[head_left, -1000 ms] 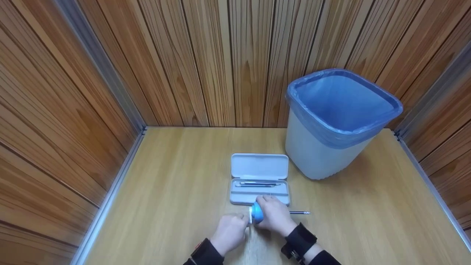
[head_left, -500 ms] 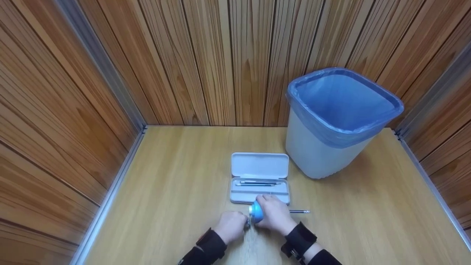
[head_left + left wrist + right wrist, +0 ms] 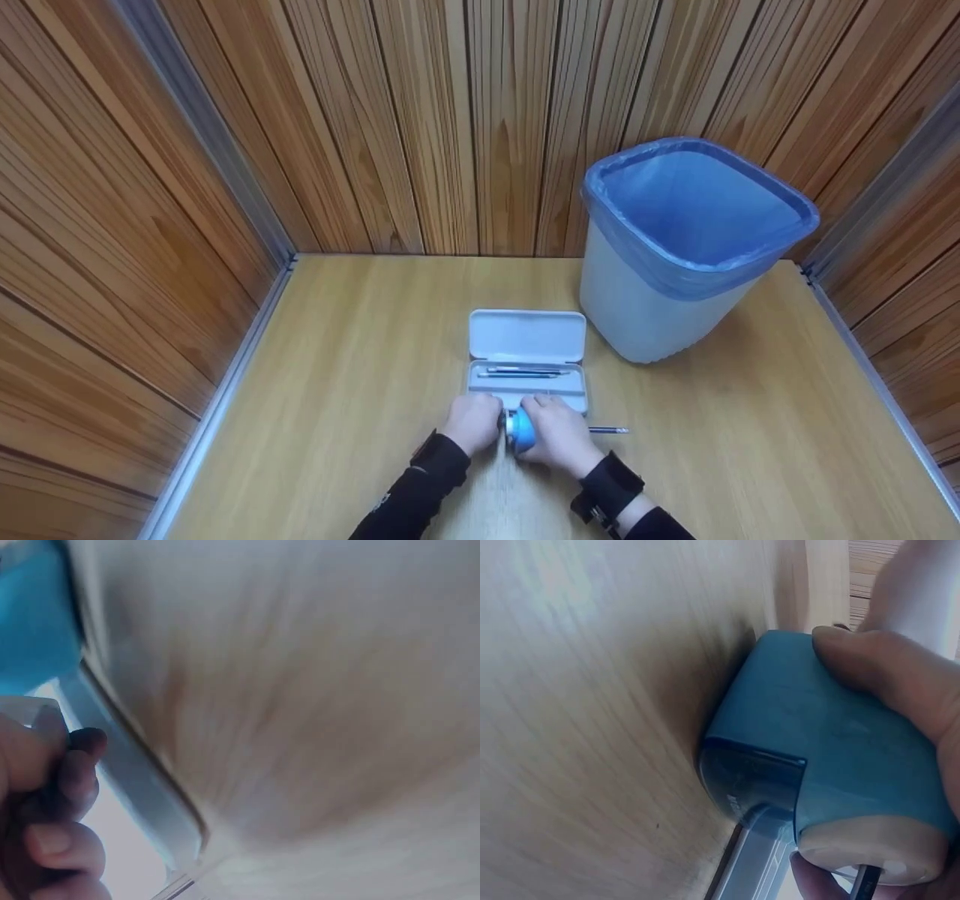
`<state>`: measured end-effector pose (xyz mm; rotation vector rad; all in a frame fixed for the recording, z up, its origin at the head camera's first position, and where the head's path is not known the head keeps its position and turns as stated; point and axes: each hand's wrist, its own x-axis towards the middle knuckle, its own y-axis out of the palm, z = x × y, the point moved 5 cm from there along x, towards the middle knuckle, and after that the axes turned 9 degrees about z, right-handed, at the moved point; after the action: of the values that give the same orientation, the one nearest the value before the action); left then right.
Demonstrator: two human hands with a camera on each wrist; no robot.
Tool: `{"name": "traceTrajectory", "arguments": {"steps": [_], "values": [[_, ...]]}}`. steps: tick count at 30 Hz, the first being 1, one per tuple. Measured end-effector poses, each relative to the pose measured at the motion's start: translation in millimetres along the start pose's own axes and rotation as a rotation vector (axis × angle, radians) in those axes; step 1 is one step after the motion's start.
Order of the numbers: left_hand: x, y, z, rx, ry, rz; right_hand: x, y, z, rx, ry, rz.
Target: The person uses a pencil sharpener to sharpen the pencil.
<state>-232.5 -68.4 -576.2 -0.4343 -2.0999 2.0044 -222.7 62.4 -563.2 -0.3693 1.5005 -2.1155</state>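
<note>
A blue crank pencil sharpener (image 3: 523, 430) lies on the table just in front of the open pencil case (image 3: 527, 336). My right hand (image 3: 561, 439) grips its body, thumb and fingers around the blue housing (image 3: 840, 720) in the right wrist view. Out of the sharpener's right end sticks a dark pencil (image 3: 609, 430); in the right wrist view the pencil (image 3: 865, 883) enters the round pale holder. At the left end, the curled fingers of my left hand (image 3: 472, 421) hold the crank handle, which they mostly hide. The left wrist view shows those bent fingers (image 3: 64, 847) beside the sharpener.
Several pencils (image 3: 521, 373) lie in the case's rear compartment. A white bin (image 3: 637, 300) with a blue liner stands at the back right, near the case. Wood-panelled walls (image 3: 360, 127) enclose the table at the back and sides.
My left hand has moved upward in the head view at the crank end, from below the sharpener's middle to nearer the case. My right hand, the sharpener and the pencil stay nearly still.
</note>
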Motion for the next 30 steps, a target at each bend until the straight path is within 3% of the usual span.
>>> {"name": "traceTrajectory", "arguments": {"steps": [8, 15, 20, 26, 30], "values": [[-1.6, -27.3, 1.5, -0.037, -0.010, -0.086, 1.5, 1.6, 1.3, 0.049, 0.035, 0.075], [-22.0, -49.6, -10.3, 0.024, 0.059, -0.177, 2.3, -0.9, -2.6, 0.059, 0.047, 0.059], [-39.8, -51.2, -17.0, -0.020, 0.103, -0.190, 2.1, -0.8, -2.5, 0.067, 0.041, 0.042], [-57.7, -45.2, -22.7, -0.018, 0.142, -0.276, 2.1, -0.1, -0.5, 0.035, 0.029, 0.011], [-66.2, -36.6, -24.6, -0.037, 0.161, -0.259, 2.7, 1.0, 0.3, 0.013, 0.032, 0.013]]}}
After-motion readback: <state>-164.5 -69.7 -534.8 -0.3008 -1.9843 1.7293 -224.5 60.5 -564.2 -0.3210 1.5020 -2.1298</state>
